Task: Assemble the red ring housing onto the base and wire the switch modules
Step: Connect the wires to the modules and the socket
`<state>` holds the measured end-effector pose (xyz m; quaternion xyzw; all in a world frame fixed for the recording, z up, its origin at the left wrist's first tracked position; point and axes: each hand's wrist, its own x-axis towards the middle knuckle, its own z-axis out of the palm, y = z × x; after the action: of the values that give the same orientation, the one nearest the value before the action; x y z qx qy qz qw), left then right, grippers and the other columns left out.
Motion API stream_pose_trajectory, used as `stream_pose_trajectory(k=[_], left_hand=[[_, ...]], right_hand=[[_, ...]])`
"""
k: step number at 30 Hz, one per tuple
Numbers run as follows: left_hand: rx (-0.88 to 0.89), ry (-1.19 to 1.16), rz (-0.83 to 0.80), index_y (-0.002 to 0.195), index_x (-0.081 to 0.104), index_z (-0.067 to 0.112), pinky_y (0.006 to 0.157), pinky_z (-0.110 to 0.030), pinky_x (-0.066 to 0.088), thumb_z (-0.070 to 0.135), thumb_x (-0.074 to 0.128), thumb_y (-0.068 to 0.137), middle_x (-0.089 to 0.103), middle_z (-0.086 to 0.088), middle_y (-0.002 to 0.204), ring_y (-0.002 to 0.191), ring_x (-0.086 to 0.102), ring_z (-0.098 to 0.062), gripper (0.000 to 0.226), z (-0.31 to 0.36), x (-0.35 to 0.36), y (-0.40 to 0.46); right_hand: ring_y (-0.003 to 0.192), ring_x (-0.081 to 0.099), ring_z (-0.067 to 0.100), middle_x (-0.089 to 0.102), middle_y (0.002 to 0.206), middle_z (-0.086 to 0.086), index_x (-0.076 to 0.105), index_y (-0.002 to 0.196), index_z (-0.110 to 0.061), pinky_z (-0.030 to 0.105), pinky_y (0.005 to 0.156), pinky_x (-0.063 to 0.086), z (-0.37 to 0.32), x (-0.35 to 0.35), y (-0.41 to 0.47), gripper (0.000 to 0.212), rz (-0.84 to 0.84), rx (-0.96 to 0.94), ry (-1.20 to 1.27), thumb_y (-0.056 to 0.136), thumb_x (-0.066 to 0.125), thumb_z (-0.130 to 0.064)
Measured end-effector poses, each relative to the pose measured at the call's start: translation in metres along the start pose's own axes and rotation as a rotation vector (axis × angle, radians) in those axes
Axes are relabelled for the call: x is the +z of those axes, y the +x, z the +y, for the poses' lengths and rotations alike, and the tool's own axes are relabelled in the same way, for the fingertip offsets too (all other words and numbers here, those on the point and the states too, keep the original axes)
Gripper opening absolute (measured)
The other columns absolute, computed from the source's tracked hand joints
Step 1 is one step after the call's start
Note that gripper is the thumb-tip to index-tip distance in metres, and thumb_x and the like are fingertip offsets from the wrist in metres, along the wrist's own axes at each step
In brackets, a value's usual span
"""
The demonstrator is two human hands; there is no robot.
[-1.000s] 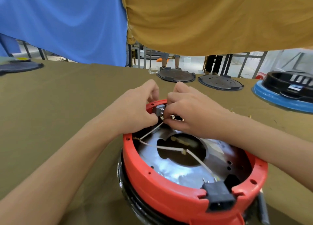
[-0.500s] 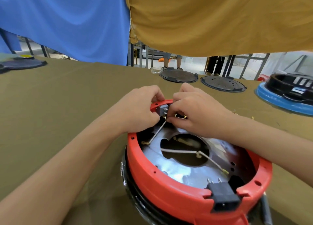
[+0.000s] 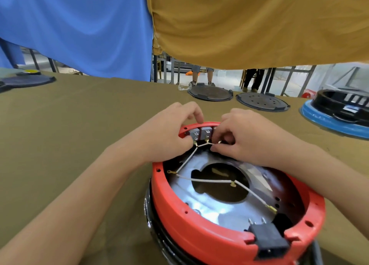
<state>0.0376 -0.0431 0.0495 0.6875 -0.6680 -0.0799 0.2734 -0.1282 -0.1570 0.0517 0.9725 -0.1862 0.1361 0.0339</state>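
**Parting hands uncover two switch modules**

Working at the far rim of the red ring housing (image 3: 209, 236), the hands now sit apart, where half a second ago they touched; two grey switch modules (image 3: 200, 132) show between them. The left hand (image 3: 169, 133) curls its fingers over the rim, thumb pinching a brass terminal of the white wire (image 3: 186, 160) below the left module. The right hand (image 3: 242, 137) pinches another terminal beside the right module. The housing sits on the black base (image 3: 159, 230).
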Motion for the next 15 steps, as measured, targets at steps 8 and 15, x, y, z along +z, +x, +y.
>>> stream_pose_trajectory(k=[8, 15], left_hand=[[0.05, 0.152, -0.092, 0.092, 0.068, 0.046, 0.099, -0.016, 0.026, 0.024, 0.06, 0.092, 0.036, 0.009, 0.15, 0.129, 0.042, -0.005, 0.024, 0.0037, 0.0016, -0.0015], [0.06, 0.199, -0.094, 0.098, 0.075, 0.037, 0.092, -0.011, 0.027, 0.026, 0.062, 0.09, 0.043, 0.009, 0.144, 0.123, 0.044, -0.002, 0.019, 0.0034, 0.0011, -0.0002]], right_hand=[[0.077, 0.044, 0.006, 0.056, 0.064, -0.005, 0.073, 0.078, -0.026, 0.022, 0.07, 0.037, -0.0001, 0.0014, -0.0024, 0.014, -0.023, -0.032, 0.127, 0.088, 0.067, -0.035], [0.081, 0.05, 0.016, 0.063, 0.065, 0.001, 0.078, 0.083, -0.024, 0.005, 0.071, 0.031, -0.0002, -0.0011, -0.0047, 0.013, -0.04, -0.045, 0.173, 0.088, 0.07, -0.031]])
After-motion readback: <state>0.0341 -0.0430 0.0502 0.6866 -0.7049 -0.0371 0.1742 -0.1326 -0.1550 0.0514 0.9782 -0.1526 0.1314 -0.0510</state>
